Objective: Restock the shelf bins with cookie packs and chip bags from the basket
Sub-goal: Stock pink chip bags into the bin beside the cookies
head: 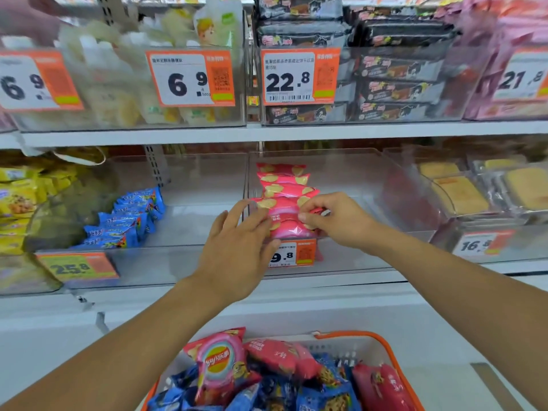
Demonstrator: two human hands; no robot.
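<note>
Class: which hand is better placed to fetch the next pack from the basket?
Left hand: open, fingers only resting on the pink chip bag. Right hand pinches that bag.

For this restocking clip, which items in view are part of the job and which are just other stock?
In the job: pink chip bags in the clear bin, front bag gripped by right hand, left hand open beside it; blue cookie packs; basket.

Other stock: black bars, yellow packs, price tags.

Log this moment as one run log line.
left hand: open, against pink chip bag | right hand: pinching it | clear bin: row started | basket: packs left
</note>
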